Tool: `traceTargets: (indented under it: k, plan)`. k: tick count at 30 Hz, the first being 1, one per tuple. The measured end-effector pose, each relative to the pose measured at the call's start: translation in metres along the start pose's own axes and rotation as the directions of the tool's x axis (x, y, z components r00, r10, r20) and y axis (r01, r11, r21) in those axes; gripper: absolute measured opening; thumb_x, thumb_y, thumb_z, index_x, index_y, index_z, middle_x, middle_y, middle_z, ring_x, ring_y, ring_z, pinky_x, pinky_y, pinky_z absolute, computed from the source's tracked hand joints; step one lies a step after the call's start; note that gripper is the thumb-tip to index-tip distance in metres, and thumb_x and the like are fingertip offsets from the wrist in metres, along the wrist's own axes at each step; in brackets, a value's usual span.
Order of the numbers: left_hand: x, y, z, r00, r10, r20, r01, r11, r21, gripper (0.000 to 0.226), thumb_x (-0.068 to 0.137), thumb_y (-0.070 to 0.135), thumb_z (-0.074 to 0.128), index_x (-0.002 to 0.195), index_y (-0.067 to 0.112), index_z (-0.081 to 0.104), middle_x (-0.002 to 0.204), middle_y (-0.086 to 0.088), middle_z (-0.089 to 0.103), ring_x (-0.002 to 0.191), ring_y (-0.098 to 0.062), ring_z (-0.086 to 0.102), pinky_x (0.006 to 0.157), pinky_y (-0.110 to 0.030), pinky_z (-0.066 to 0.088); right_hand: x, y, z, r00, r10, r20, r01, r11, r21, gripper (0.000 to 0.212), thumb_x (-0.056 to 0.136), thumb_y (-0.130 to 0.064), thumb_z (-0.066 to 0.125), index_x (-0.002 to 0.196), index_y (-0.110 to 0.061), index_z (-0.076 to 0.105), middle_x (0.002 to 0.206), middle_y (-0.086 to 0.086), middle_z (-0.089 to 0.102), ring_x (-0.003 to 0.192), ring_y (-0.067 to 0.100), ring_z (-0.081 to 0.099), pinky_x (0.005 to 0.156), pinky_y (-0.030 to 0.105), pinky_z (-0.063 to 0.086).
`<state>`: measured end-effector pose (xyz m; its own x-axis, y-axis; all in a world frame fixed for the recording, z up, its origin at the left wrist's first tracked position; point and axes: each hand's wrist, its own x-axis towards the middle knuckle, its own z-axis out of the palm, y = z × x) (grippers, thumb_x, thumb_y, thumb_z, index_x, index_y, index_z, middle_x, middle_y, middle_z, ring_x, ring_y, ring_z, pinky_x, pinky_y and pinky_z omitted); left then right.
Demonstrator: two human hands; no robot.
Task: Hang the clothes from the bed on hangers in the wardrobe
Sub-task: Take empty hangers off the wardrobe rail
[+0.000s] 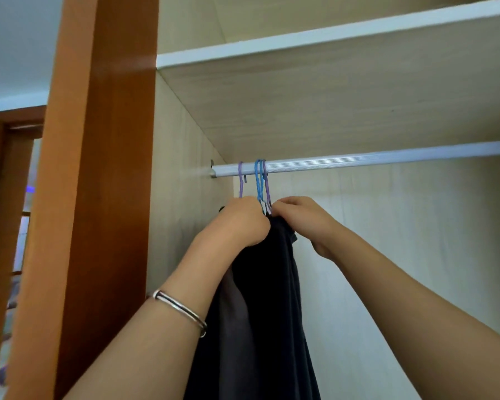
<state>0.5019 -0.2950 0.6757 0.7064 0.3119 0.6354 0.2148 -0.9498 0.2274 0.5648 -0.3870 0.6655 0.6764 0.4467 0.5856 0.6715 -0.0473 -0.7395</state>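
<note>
Clothes (272, 284) hang bunched near the wardrobe's left wall (185, 174), left hand (237, 223) and right hand (300, 220) each gripping their top edge.

A home: a pale wood-grain laminate wardrobe (185, 174) fills the view, its ribbed silver metal hanging rail (358, 160) running toward three o'clock, and an orange-brown wooden door frame (18, 118) stands at nine o'clock.

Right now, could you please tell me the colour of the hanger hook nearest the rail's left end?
The hanger hook is purple, shown best in the head view.
</note>
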Motion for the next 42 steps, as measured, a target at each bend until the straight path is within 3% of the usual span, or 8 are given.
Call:
traceTargets:
  k: [4, 7, 11, 17, 23, 28, 35, 42]
  plan:
    - [0.015, 0.003, 0.017, 0.995, 0.066, 0.079, -0.068, 0.998, 0.015, 0.035, 0.094, 0.02, 0.03, 0.113, 0.001, 0.053, 0.12, -0.02, 0.058, 0.105, -0.033, 0.055, 0.08, -0.032, 0.041, 0.001, -0.004, -0.01, 0.993, 0.094, -0.065, -0.097, 0.994, -0.04, 0.023, 0.082, -0.009, 0.045, 0.06, -0.011, 0.04, 0.058, 0.002, 0.037, 0.047, 0.013, 0.033, 0.038, 0.017, 0.031]
    - [0.016, 0.009, 0.022, 0.994, 0.036, 0.103, -0.031, 0.998, -0.046, 0.037, 0.097, 0.016, 0.029, 0.117, -0.003, 0.053, 0.124, -0.021, 0.056, 0.115, -0.035, 0.052, 0.092, -0.035, 0.041, 0.006, -0.001, -0.014, 0.982, 0.181, -0.061, -0.182, 0.983, -0.011, 0.008, 0.082, -0.011, 0.05, 0.077, -0.007, 0.053, 0.069, 0.005, 0.048, 0.061, 0.015, 0.044, 0.057, 0.025, 0.037]
    - [0.016, 0.005, 0.023, 0.992, 0.077, -0.095, -0.075, 0.997, 0.03, 0.028, 0.092, 0.009, 0.036, 0.109, -0.004, 0.054, 0.117, -0.022, 0.057, 0.107, -0.037, 0.054, 0.072, -0.033, 0.036, 0.014, 0.0, -0.017, 0.968, 0.251, 0.012, -0.249, 0.966, -0.076, 0.025, 0.085, -0.029, 0.06, 0.101, -0.01, 0.058, 0.094, 0.005, 0.058, 0.087, 0.019, 0.053, 0.081, 0.034, 0.038]
    - [0.024, 0.0, 0.012, 0.992, 0.106, -0.071, -0.084, 0.963, 0.256, 0.027, 0.091, 0.005, 0.04, 0.113, -0.001, 0.054, 0.119, -0.02, 0.057, 0.111, -0.034, 0.053, 0.079, -0.031, 0.039, 0.017, -0.003, -0.004, 0.973, 0.23, 0.033, -0.229, 0.973, -0.013, 0.017, 0.085, -0.019, 0.057, 0.071, -0.012, 0.052, 0.066, 0.003, 0.053, 0.053, 0.011, 0.048, 0.027, 0.007, 0.033]
    - [0.028, -0.003, 0.016, 0.994, 0.1, -0.043, -0.078, 0.93, 0.359, 0.031, 0.091, 0.011, 0.044, 0.118, -0.001, 0.051, 0.123, -0.019, 0.051, 0.113, -0.033, 0.05, 0.086, -0.035, 0.044, 0.02, -0.005, -0.004, 0.964, 0.265, -0.004, -0.264, 0.959, -0.099, 0.019, 0.087, -0.012, 0.044, 0.068, -0.01, 0.046, 0.066, 0.004, 0.046, 0.055, 0.014, 0.043, 0.049, 0.021, 0.034]
    - [0.034, 0.016, 0.031, 0.993, 0.118, 0.003, -0.11, 0.916, 0.385, 0.039, 0.091, 0.007, 0.042, 0.129, 0.001, 0.044, 0.131, -0.017, 0.044, 0.122, -0.031, 0.046, 0.095, -0.035, 0.042, 0.027, 0.005, -0.001, 0.969, 0.23, -0.092, -0.241, 0.961, -0.139, 0.025, 0.089, -0.006, 0.045, 0.065, -0.007, 0.044, 0.064, 0.006, 0.046, 0.054, 0.015, 0.042, 0.042, 0.019, 0.032]
    - [0.05, 0.035, 0.034, 0.995, 0.045, 0.085, -0.068, 0.957, 0.282, 0.037, 0.09, 0.008, 0.044, 0.126, -0.001, 0.048, 0.131, -0.016, 0.048, 0.12, -0.03, 0.05, 0.094, -0.034, 0.045, 0.024, 0.021, -0.019, 0.959, 0.241, -0.151, -0.249, 0.968, -0.037, 0.018, 0.085, -0.003, 0.054, 0.068, -0.001, 0.049, 0.062, 0.01, 0.048, 0.05, 0.017, 0.043, 0.026, 0.008, 0.026]
    - [0.059, 0.033, 0.042, 0.978, -0.115, 0.175, 0.164, 0.941, -0.298, 0.038, 0.09, 0.012, 0.041, 0.124, -0.004, 0.046, 0.127, -0.02, 0.053, 0.115, -0.031, 0.054, 0.094, -0.034, 0.047, 0.025, 0.022, -0.027, 0.945, 0.247, -0.212, -0.234, 0.969, 0.085, 0.016, 0.084, -0.001, 0.057, 0.096, 0.008, 0.063, 0.069, 0.012, 0.056, 0.055, 0.021, 0.05, 0.047, 0.026, 0.04]
